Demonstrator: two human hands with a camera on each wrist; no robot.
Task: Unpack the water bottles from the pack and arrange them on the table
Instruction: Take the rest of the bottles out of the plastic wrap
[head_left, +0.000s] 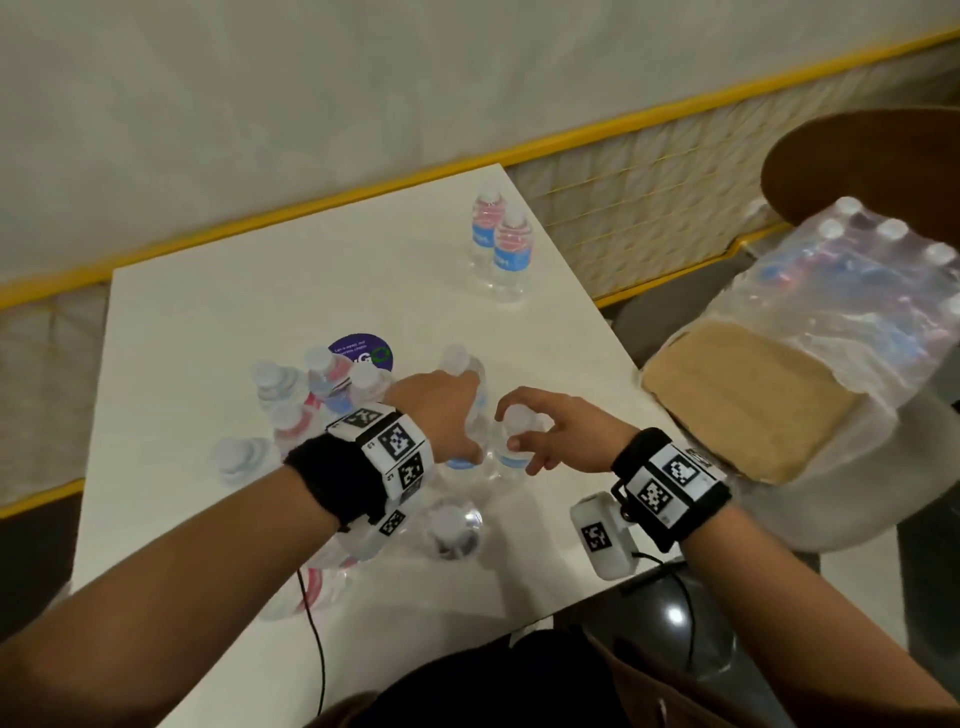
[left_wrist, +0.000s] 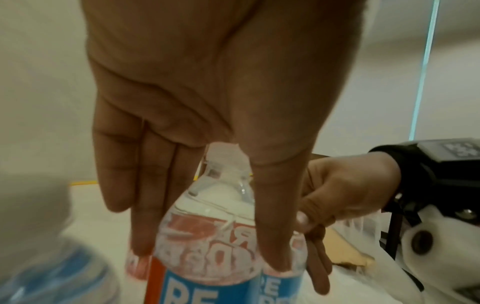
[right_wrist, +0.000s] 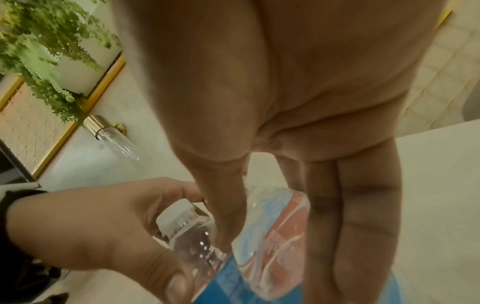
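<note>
Two clear water bottles with red and blue labels stand upright, side by side, near the middle of the white table (head_left: 545, 322). My left hand (head_left: 457, 415) grips the left bottle (head_left: 462, 374) around its upper body; its fingers (left_wrist: 140, 216) and thumb straddle the label (left_wrist: 207, 242). My right hand (head_left: 519, 431) curls round the shoulder of the right bottle (head_left: 511, 457), just below its white cap. The plastic-wrapped pack (head_left: 841, 301) still holds several bottles and sits on a chair to the right of the table.
Several more bottles cluster on the table's left (head_left: 306, 400), and others stand under my left forearm (head_left: 452, 530). Two bottles stand at the far right corner (head_left: 501, 249). A round purple sticker (head_left: 361, 351) lies mid-table. A wall with yellow trim runs behind.
</note>
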